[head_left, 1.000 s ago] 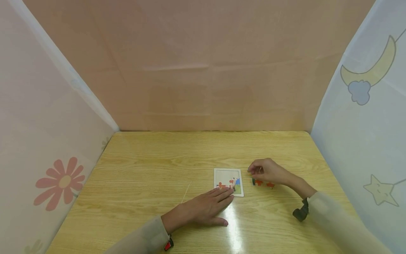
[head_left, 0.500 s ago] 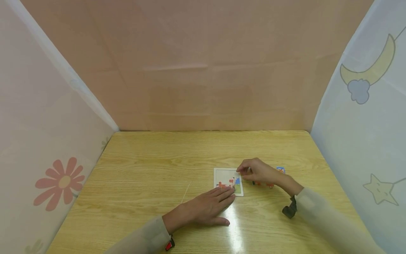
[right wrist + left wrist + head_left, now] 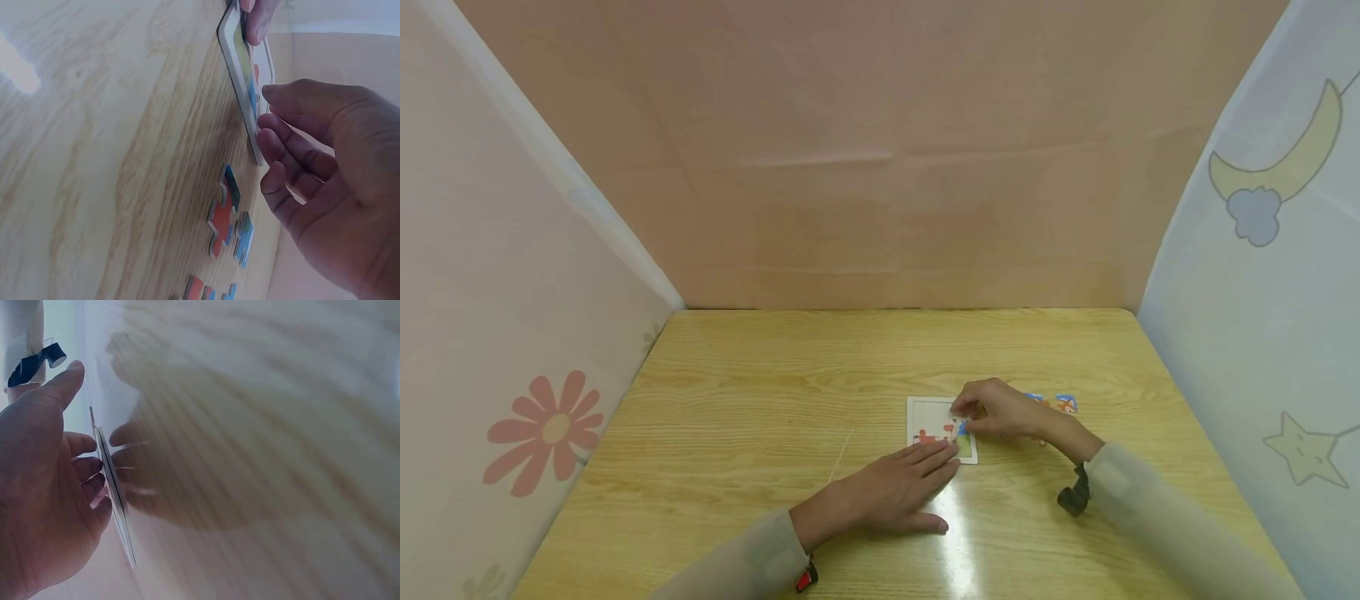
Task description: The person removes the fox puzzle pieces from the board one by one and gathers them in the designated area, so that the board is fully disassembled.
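Observation:
A small white-framed jigsaw tray point(image 3: 922, 402) lies on the table, partly filled with red, blue and green pieces. My left hand point(image 3: 895, 492) rests flat with straight fingers over its near edge, hiding the lower left part. At the tray's right side, my right hand point(image 3: 996, 408) has thumb and fingers brought together in a pinch on a puzzle piece, which the fingers almost wholly hide. In the right wrist view, the thumb and fingertips of the right hand point(image 3: 319, 144) meet just over the tray's rim point(image 3: 240, 87).
Loose puzzle pieces lie right of the tray, one with blue and orange point(image 3: 1066, 404), partly behind the right forearm. A red piece point(image 3: 220, 219) and a blue one point(image 3: 244, 240) show in the right wrist view. Cloth walls point(image 3: 895, 167) bound the table.
My right hand has moved left from the loose pieces to the tray's right side, uncovering blue-edged pieces behind it. The left hand has stayed almost still on the tray.

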Demonstrator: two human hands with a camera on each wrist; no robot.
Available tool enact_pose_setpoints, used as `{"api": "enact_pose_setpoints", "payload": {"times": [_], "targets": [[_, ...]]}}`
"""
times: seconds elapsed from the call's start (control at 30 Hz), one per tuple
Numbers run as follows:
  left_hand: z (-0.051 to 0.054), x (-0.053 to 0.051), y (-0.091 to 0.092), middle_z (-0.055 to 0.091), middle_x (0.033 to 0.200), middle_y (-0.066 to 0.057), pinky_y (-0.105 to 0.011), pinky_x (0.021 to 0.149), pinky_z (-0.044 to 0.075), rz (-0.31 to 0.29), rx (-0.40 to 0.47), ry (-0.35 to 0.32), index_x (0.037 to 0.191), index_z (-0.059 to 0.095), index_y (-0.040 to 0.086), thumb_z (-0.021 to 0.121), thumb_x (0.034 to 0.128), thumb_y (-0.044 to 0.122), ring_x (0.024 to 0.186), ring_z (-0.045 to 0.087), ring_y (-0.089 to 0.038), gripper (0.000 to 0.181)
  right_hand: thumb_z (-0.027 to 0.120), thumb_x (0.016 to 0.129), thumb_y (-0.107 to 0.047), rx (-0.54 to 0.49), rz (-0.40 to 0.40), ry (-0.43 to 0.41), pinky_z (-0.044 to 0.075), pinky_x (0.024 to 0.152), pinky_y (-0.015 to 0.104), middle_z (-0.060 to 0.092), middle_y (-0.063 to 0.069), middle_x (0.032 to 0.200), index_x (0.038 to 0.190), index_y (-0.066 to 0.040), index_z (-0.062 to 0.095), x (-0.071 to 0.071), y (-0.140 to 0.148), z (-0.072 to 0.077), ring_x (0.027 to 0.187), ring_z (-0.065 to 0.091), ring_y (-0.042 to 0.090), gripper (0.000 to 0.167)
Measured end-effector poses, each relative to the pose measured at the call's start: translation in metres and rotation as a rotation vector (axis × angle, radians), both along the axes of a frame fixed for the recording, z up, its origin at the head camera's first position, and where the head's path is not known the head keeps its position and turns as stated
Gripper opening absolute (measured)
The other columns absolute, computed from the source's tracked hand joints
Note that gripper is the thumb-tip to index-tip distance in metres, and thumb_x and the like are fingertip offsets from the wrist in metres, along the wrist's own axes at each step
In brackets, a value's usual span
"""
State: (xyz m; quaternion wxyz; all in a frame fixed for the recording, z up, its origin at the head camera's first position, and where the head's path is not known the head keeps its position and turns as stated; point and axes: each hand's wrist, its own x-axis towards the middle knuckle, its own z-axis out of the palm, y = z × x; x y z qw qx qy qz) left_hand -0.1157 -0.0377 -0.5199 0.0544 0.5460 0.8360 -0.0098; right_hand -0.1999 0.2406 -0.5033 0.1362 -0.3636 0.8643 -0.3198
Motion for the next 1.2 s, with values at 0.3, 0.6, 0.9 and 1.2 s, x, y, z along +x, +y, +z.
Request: {"api": "enact_pose_setpoints", "payload": {"times": [0.3,0.6,0.9,1.2], "targets": [[-0.0005,0.0012,0.0029,0.016,0.177,-0.011,-0.037,0.131,0.022,0.0,-0.002,0.013,0.169,0.023,0.006,0.033,0.1089,0.067,0.164,0.016,-0.024,0.086,0.084,0.087,-0.001,0.022,0.003,0.006,0.059,0.078,0.028,0.072,0.001,0.101,0.109,-0.003,0.078,-0.0015,-0.0023,-0.004,0.088,0.066,0.013,0.023],[0.0026,0.0022,0.0034,0.019,0.177,-0.01,-0.034,0.13,0.025,0.005,-0.022,0.035,0.168,0.026,0.006,0.034,0.1089,0.067,0.163,0.019,-0.023,0.085,0.085,0.085,-0.001,0.026,0.011,0.008,0.059,0.077,0.027,0.072,0.001,0.098,0.108,-0.003,0.078,-0.0018,-0.004,-0.0036,0.086,0.065,0.014,0.023],[0.0041,0.0011,0.0039,0.021,0.176,-0.011,-0.034,0.13,0.025,-0.009,-0.031,0.052,0.168,0.027,0.006,0.034,0.1087,0.067,0.163,0.02,-0.023,0.086,0.084,0.084,0.002,0.011,0.015,0.014,0.06,0.078,0.027,0.071,0.002,0.098,0.107,-0.003,0.078,-0.0007,-0.0053,-0.0058,0.087,0.066,0.014,0.024],[0.005,-0.0001,0.0036,0.022,0.176,-0.009,-0.033,0.13,0.025,-0.006,-0.039,0.058,0.168,0.028,0.007,0.035,0.1082,0.068,0.163,0.021,-0.022,0.086,0.082,0.084,0.002,0.002,0.003,0.02,0.059,0.078,0.029,0.07,0.0,0.099,0.107,-0.006,0.076,0.0003,-0.0032,-0.007,0.088,0.065,0.014,0.026]]}}
